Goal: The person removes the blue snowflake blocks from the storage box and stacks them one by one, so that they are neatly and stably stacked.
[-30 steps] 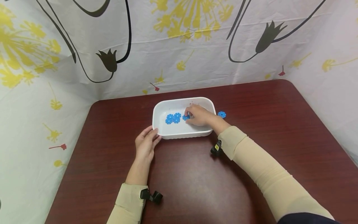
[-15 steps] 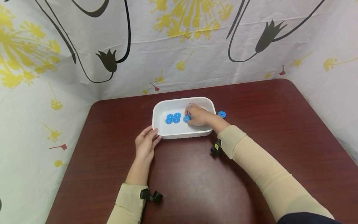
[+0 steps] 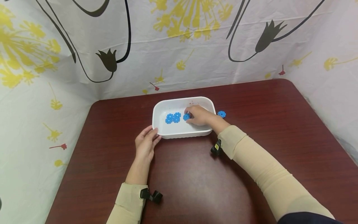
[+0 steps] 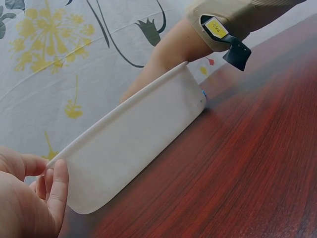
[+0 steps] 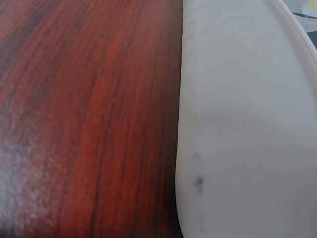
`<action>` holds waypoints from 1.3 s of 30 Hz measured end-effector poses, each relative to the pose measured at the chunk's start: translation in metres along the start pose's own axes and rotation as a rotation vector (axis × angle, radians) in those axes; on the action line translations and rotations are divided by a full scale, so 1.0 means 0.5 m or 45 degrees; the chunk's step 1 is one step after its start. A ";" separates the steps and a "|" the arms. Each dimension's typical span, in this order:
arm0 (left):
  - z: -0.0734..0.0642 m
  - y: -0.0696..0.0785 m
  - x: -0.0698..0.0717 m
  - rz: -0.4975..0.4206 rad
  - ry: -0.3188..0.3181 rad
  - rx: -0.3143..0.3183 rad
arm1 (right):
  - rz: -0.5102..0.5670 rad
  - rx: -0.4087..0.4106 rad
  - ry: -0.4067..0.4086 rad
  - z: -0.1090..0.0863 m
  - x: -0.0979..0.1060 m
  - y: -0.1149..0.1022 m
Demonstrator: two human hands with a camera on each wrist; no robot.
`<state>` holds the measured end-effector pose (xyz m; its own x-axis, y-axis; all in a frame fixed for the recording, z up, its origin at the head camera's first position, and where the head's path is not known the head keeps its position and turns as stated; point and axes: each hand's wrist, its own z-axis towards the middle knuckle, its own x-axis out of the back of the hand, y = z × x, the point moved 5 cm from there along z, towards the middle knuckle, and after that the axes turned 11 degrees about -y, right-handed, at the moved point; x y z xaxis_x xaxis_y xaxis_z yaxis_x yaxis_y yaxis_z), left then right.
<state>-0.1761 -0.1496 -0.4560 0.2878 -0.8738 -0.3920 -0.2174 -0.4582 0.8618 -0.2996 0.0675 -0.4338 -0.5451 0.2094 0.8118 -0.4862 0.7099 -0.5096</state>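
Observation:
A white plastic tray (image 3: pixel 181 136) stands on the table, with several blue notched plastic discs (image 3: pixel 173 118) grouped flat in its left half. My right hand (image 3: pixel 199 115) reaches over the tray's right side and pinches another blue notched disc (image 3: pixel 186 117) between thumb and fingers, low inside the tray. At the front left corner my left hand (image 3: pixel 144 143) grips the rim, and in the left wrist view its thumb and fingers close on that corner. The right wrist view has only the tray's outer wall (image 5: pixel 247 124) and the tabletop; the hand itself is hidden there.
One more blue notched disc (image 3: pixel 222 114) lies on the dark red wooden table (image 3: pixel 195 180), just outside the tray's right end. Behind the table hangs a white cloth (image 3: pixel 167 62) printed with flowers.
The blue disc in my right hand has turned and tilted between the fingers, staying in about the same spot. My left hand and the tray have hardly moved.

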 end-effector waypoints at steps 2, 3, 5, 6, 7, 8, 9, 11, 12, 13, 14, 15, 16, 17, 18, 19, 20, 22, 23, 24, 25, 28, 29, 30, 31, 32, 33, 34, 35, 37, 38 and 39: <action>0.000 0.000 0.000 0.004 0.000 0.001 | -0.004 -0.002 0.007 -0.001 0.001 0.000; 0.000 0.000 0.000 0.005 0.002 0.002 | -0.002 0.002 0.016 -0.001 0.002 -0.001; 0.000 0.000 0.000 0.003 0.003 0.004 | 0.015 0.015 0.040 -0.003 0.005 -0.003; 0.000 0.000 0.000 0.001 0.002 0.004 | 0.022 0.024 0.056 -0.003 0.006 -0.004; 0.000 0.000 0.000 -0.001 0.001 0.003 | 0.032 0.033 0.073 -0.003 0.008 -0.006; 0.000 -0.001 0.000 -0.006 0.001 0.004 | 0.036 0.043 0.092 -0.004 0.011 -0.007; 0.000 -0.001 0.000 -0.008 0.001 0.004 | 0.044 0.053 0.113 -0.005 0.013 -0.008; 0.000 -0.002 0.000 -0.014 0.002 0.006 | 0.067 0.068 0.151 -0.005 0.017 -0.008; 0.000 -0.002 0.000 -0.010 0.002 0.006 | 0.078 0.079 0.172 -0.006 0.018 -0.008; 0.000 -0.002 0.000 -0.008 0.003 0.007 | 0.095 0.088 0.193 -0.006 0.021 -0.008; 0.000 -0.002 0.000 -0.005 0.004 0.007 | 0.111 0.098 0.216 -0.007 0.023 -0.007; 0.000 -0.002 0.000 -0.002 0.005 0.007 | 0.129 0.107 0.237 -0.008 0.025 -0.007; 0.000 -0.002 0.000 -0.003 0.005 0.008 | 0.144 0.116 0.257 -0.009 0.028 -0.006; 0.000 -0.003 0.000 -0.004 0.006 0.008 | 0.153 0.121 0.278 -0.011 0.031 -0.006; 0.000 -0.003 0.000 -0.003 0.006 0.009 | 0.157 0.124 0.296 -0.013 0.033 -0.006; 0.000 -0.003 0.000 -0.005 0.006 0.009 | 0.160 0.128 0.313 -0.015 0.036 -0.006; 0.000 -0.003 0.000 -0.006 0.007 0.010 | 0.163 0.133 0.328 -0.017 0.039 -0.007; 0.000 -0.003 0.000 -0.014 0.008 0.010 | 0.163 0.137 0.351 -0.022 0.044 -0.009; 0.000 -0.003 0.000 -0.014 0.008 0.011 | 0.159 0.139 0.361 -0.025 0.046 -0.010; 0.000 -0.003 0.000 -0.011 0.007 0.010 | 0.159 0.147 0.369 -0.027 0.048 -0.012; -0.001 -0.003 -0.001 -0.011 0.005 0.009 | 0.160 0.152 0.375 -0.030 0.050 -0.014; -0.002 -0.002 -0.001 -0.007 0.007 0.007 | 0.161 0.159 0.381 -0.037 0.053 -0.018; -0.002 -0.001 -0.001 -0.001 0.006 0.007 | 0.162 0.164 0.384 -0.039 0.054 -0.019; -0.002 -0.001 -0.002 -0.001 0.007 0.006 | 0.165 0.167 0.385 -0.042 0.055 -0.020; -0.003 -0.001 -0.002 -0.003 0.007 0.006 | 0.165 0.168 0.388 -0.045 0.056 -0.020; -0.003 -0.001 -0.002 -0.001 0.009 0.008 | 0.164 0.172 0.394 -0.048 0.057 -0.021; -0.003 -0.001 -0.002 0.001 0.009 0.009 | 0.163 0.177 0.400 -0.051 0.058 -0.021; -0.003 -0.001 -0.002 -0.002 0.009 0.011 | 0.163 0.184 0.409 -0.055 0.060 -0.022; -0.003 -0.001 -0.002 -0.006 0.008 0.011 | 0.159 0.187 0.418 -0.057 0.061 -0.022; -0.003 -0.001 -0.002 -0.010 0.007 0.012 | 0.163 0.194 0.432 -0.063 0.063 -0.022; -0.003 -0.001 -0.003 -0.006 0.006 0.013 | 0.168 0.198 0.439 -0.066 0.064 -0.023; -0.003 -0.002 -0.003 -0.007 0.005 0.012 | 0.173 0.200 0.444 -0.068 0.065 -0.022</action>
<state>-0.1750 -0.1478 -0.4556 0.2925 -0.8706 -0.3956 -0.2246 -0.4647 0.8565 -0.2886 0.0892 -0.3920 -0.3602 0.5292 0.7683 -0.5391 0.5541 -0.6344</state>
